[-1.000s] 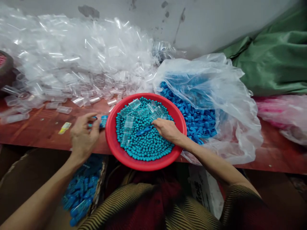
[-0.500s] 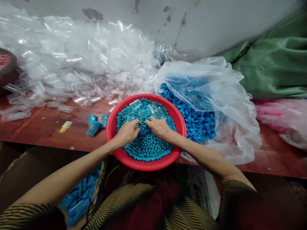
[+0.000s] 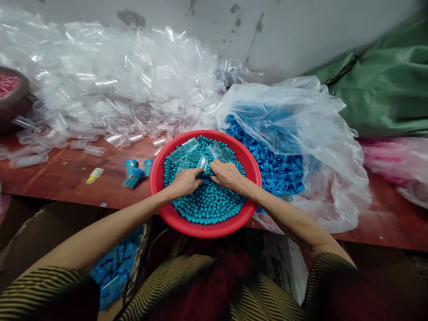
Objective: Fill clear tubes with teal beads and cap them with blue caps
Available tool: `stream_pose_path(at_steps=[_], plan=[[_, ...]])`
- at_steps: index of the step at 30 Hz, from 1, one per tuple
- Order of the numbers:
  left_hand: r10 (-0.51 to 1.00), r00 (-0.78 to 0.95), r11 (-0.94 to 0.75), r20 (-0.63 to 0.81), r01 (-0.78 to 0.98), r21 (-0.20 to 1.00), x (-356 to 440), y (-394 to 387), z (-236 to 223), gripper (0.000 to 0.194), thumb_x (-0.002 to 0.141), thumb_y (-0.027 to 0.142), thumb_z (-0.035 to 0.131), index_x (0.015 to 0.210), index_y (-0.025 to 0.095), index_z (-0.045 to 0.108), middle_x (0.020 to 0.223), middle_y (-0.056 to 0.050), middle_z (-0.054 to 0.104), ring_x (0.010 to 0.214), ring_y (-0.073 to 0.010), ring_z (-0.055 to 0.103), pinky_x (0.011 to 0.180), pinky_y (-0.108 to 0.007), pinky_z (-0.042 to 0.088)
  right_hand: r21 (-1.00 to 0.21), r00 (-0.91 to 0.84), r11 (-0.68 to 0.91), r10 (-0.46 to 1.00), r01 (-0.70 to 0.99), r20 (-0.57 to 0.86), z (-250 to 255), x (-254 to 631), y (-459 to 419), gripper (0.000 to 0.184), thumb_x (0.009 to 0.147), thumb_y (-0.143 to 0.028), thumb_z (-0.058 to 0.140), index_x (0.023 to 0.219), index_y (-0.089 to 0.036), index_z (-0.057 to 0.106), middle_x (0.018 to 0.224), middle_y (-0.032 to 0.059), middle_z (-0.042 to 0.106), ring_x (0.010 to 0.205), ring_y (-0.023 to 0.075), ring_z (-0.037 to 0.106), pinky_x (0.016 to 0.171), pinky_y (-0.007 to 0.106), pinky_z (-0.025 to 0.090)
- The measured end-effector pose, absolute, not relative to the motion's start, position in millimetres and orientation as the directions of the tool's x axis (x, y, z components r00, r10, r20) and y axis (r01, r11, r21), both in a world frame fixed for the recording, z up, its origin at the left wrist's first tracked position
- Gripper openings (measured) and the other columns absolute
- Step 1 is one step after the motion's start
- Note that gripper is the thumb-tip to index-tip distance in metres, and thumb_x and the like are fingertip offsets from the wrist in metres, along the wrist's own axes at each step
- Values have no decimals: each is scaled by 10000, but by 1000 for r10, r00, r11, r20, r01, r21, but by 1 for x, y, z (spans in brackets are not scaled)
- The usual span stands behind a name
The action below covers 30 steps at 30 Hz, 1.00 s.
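Note:
A red basin [image 3: 156,205] full of small turquoise beads [image 3: 207,209] stands before me, with several clear plastic tubes [image 3: 190,145] lying on the beads. Inside it, my left hand [image 3: 185,183] is closed, its fingertips at a clear tube [image 3: 202,163] that stands up between the hands. Facing it, my right hand [image 3: 228,176] is also closed, fingers curled down over the beads; what they hold is hidden. A bit of blue shows low between both hands. Left of the basin are bead-filled tubes with blue caps [image 3: 133,177].
A large heap of clear tubes [image 3: 100,76] lies against the wall. On the right, a plastic bag [image 3: 334,178] spills blue caps [image 3: 281,174]. A bowl of pink pieces [image 3: 16,102] is far left. Below the red tabletop [image 3: 67,178], a carton holds blue-capped tubes [image 3: 117,267].
My hands have moved slightly down and apart within the basin. A clear tube now shows upright between them. The view has shifted a little.

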<state>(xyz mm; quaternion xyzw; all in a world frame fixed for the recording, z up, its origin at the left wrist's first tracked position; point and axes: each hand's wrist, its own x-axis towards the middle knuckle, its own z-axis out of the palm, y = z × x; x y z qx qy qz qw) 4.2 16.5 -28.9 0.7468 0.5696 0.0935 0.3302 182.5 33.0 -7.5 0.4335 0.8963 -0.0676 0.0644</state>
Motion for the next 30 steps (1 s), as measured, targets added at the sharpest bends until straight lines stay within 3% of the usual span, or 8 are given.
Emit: stream_pose_path(at_steps=[6, 10, 14, 18, 21, 24, 27, 30], plan=[[925, 358, -157, -129, 669, 727, 11, 32, -35, 351, 766, 349, 518, 1035, 164, 646, 642, 17, 579, 618, -159, 521, 611, -248, 378, -390, -530, 451, 839, 803, -121, -9, 189, 44, 205, 823, -272, 569, 976, -137, 585, 888, 55, 656, 811, 173, 585, 669, 244, 374], [933, 348, -166, -88, 635, 755, 7, 33, -35, 247, 719, 341, 527, 851, 158, 627, 604, 31, 511, 590, -142, 472, 583, -250, 334, -511, -520, 415, 850, 753, -77, -14, 190, 47, 194, 826, -253, 568, 979, -137, 593, 906, 46, 667, 809, 158, 591, 681, 235, 382], [966, 255, -127, -46, 621, 774, -6, 28, -26, 185, 694, 358, 534, 696, 175, 512, 587, 44, 442, 572, -125, 422, 565, -253, 325, -373, -506, 441, 857, 816, -93, -8, 191, 35, 183, 884, -251, 493, 989, -152, 605, 919, 61, 674, 834, 177, 599, 671, 251, 381], [980, 186, -15, -69, 417, 909, -18, 22, -16, 250, 663, 390, 572, 699, 192, 423, 610, 64, 387, 565, -107, 428, 551, -249, 407, -154, -674, 657, 729, 738, -123, -8, 175, 14, 251, 920, -179, 369, 987, -159, 610, 949, 87, 653, 789, 184, 585, 601, 265, 368], [975, 183, 88, -129, 214, 973, -23, 17, -10, 311, 649, 413, 599, 797, 188, 442, 674, 65, 429, 590, -103, 484, 567, -269, 484, -108, -779, 774, 604, 623, -170, -17, 154, 8, 305, 908, -110, 320, 990, -133, 613, 972, 114, 632, 792, 192, 575, 579, 272, 375], [960, 197, 171, -198, 147, 974, -25, 8, -5, 380, 640, 419, 626, 889, 181, 467, 743, 54, 504, 611, -103, 543, 581, -272, 512, -117, -760, 758, 609, 642, -228, -21, 146, 12, 295, 897, -98, 335, 936, -103, 627, 940, 134, 632, 794, 200, 578, 615, 289, 402], [929, 230, 270, -289, 114, 956, -24, -2, -2, 362, 671, 413, 625, 881, 172, 456, 744, 39, 553, 609, -117, 596, 557, -260, 509, -278, -737, 684, 645, 674, -201, -16, 158, 21, 189, 889, -196, 451, 887, -105, 617, 911, 119, 635, 828, 199, 578, 709, 310, 431], [900, 282, 321, -331, 83, 943, -20, -9, 0, 366, 721, 396, 599, 967, 177, 440, 703, 30, 580, 551, -126, 603, 450, -215, 452, -637, -691, 451, 699, 625, -183, -10, 177, 26, 136, 883, -233, 472, 869, -136, 565, 822, 41, 619, 772, 155, 584, 718, 291, 460]])
